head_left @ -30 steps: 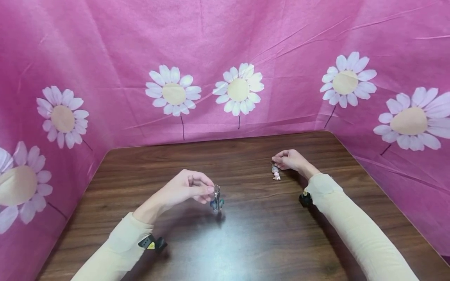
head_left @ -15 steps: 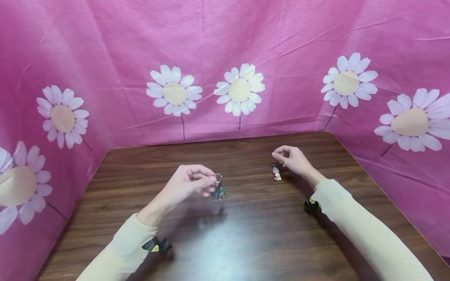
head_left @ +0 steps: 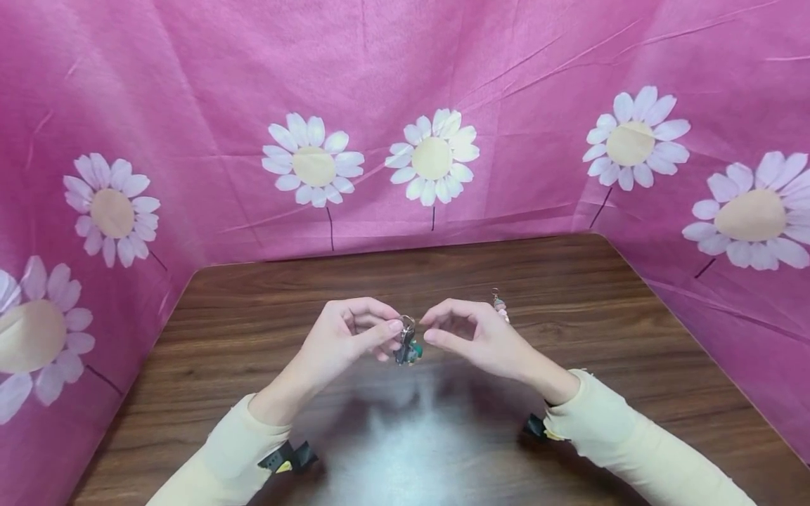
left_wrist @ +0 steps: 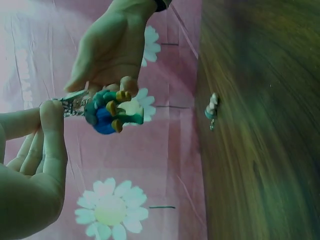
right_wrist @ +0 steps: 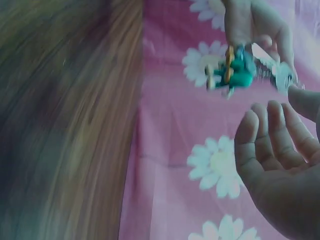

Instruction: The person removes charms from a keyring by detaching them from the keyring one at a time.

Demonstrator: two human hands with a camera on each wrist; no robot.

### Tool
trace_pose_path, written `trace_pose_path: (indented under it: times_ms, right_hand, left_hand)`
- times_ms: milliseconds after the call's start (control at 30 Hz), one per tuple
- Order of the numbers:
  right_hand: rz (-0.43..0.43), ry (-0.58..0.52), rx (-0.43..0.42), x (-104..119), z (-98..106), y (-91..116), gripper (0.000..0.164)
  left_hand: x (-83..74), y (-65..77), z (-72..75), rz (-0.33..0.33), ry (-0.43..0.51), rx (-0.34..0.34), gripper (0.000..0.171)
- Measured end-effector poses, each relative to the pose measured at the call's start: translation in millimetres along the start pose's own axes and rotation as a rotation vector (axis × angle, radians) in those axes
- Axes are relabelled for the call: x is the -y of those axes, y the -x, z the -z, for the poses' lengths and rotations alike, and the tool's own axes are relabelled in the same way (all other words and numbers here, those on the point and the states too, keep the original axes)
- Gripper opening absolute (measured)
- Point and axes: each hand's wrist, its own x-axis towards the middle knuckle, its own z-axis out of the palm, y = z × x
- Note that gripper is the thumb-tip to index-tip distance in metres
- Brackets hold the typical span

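My left hand pinches a keychain by its metal ring, well above the table. From its chain hangs a small green and blue figurine with yellow feet. Just right of the ring is my right hand, thumb and forefinger apart and pointing at it; in the right wrist view its fingers are loosely bent with nothing between them. Beyond the right hand a second keychain, grey and pale pink with a small ring, lies on the table, its lower end partly hidden by that hand.
The brown wood-grain table runs back to a pink cloth printed with white daisies, which stands round its back and sides. A black strap with a camera is worn under the left wrist, another camera under the right.
The right hand has let go of the pale pink keychain, leaving it on the table, and moved left beside the other keychain. My left hand has raised its keychain and shifted slightly right.
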Motion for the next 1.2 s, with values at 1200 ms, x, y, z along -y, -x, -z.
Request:
trace_pose_path:
  times_ms: [1200]
  right_hand:
    - [0.154,-0.138,-0.07,17,-17,3,0.01]
  left_hand:
    - [-5.3,9.7,-16.2,-0.104,-0.019,0.105,0.022]
